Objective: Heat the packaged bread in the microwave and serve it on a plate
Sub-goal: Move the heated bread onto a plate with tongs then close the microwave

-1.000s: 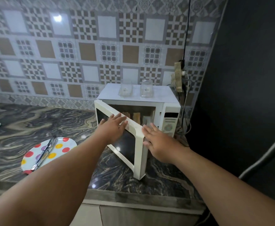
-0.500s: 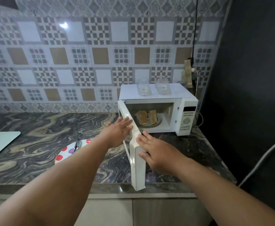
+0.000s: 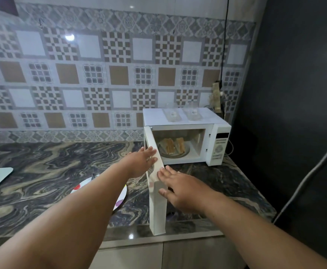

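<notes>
inside the white microwave oven [image 3: 185,138] sit toasted bread slices [image 3: 173,145], not yet served; left hand [image 3: 142,162] and right hand [image 3: 180,188], fingers straight, touch its open white door [image 3: 156,191]; the spotted plate [image 3: 120,199] waits.

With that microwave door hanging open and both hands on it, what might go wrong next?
The white microwave door juts out past the marble counter's edge, so a body could knock it. The left hand and right hand lie flat on either side of it; a fast swing might nip fingers. The bread slices on the glass turntable may be hot to grab.
</notes>
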